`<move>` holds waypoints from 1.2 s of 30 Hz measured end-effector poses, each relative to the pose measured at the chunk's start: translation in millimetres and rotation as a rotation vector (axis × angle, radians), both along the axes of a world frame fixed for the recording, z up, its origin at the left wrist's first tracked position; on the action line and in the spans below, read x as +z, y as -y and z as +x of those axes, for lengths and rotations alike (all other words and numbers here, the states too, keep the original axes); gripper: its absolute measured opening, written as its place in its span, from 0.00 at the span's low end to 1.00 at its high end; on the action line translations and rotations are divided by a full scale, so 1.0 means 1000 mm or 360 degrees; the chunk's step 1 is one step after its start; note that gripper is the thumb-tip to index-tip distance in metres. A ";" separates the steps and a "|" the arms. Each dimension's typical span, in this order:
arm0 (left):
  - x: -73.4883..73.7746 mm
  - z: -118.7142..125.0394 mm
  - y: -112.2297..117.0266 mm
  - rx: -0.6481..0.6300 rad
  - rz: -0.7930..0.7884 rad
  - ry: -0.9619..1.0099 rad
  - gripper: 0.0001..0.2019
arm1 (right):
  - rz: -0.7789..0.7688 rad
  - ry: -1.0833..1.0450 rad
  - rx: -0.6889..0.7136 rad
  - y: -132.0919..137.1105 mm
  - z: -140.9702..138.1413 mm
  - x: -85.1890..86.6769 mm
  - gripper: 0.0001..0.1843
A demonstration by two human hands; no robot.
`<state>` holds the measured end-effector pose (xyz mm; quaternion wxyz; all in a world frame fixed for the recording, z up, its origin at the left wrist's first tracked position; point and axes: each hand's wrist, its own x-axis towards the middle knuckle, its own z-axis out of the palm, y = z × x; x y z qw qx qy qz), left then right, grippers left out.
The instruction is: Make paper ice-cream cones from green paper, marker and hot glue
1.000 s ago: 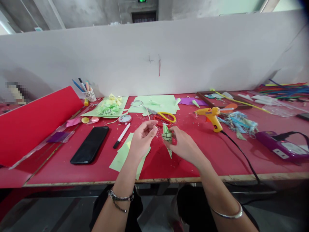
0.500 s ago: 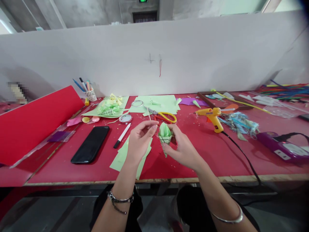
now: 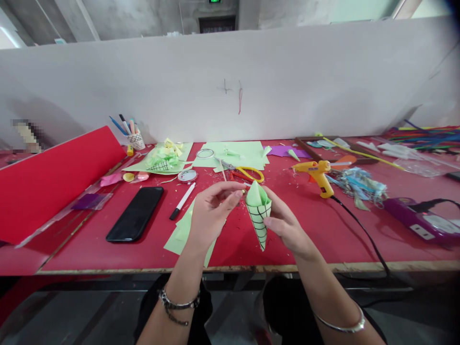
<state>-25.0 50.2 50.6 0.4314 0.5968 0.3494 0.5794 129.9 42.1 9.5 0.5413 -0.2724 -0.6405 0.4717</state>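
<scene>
My right hand (image 3: 287,223) holds a pale green paper cone (image 3: 259,223) with black grid lines, its point downward and folded green paper rising out of its top. The thumb presses on the cone's side while the fingers go behind it. Just left of the cone, my left hand (image 3: 217,206) is closed in a pinch. A tiny yellowish bit shows at its fingertips, too small to name. Behind this hand a thin pale stick (image 3: 223,171) sticks up; whether the fingers hold it I cannot tell. Yellow-handled scissors (image 3: 249,174) lie beyond both hands.
Green paper sheets (image 3: 179,235), a white marker (image 3: 182,201) and a black phone (image 3: 135,214) lie to the left. On the right are a yellow glue gun (image 3: 318,175) with its cord, a bundle of tassels (image 3: 359,184) and a purple power strip (image 3: 420,220). A pale partition (image 3: 230,62) stands behind.
My right hand has tilted and turned the cone, so more of its gridded side shows, nearer me and to the right. My left hand has shifted slightly right toward it, still pinched.
</scene>
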 end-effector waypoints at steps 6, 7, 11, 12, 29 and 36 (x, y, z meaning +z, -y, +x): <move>0.000 -0.001 0.002 0.0049 0.0143 -0.0142 0.05 | 0.0011 -0.0029 0.0000 0.000 0.000 0.000 0.24; -0.001 -0.001 0.001 0.0058 0.0162 -0.0153 0.05 | 0.0003 -0.0018 -0.0003 0.001 0.000 0.000 0.24; -0.001 0.000 0.002 0.0066 0.0150 -0.0165 0.06 | -0.0037 0.0046 -0.0038 0.002 0.000 0.001 0.26; -0.001 0.000 0.002 0.0070 0.0124 -0.0157 0.07 | -0.0041 0.0048 -0.0037 0.003 -0.001 0.001 0.26; 0.004 -0.001 0.005 0.0137 0.0382 -0.0401 0.05 | -0.0034 0.0068 -0.0063 0.001 0.000 0.002 0.27; 0.005 0.000 0.005 0.0100 0.0351 -0.0380 0.05 | 0.0010 0.0110 -0.0087 0.001 0.000 0.004 0.25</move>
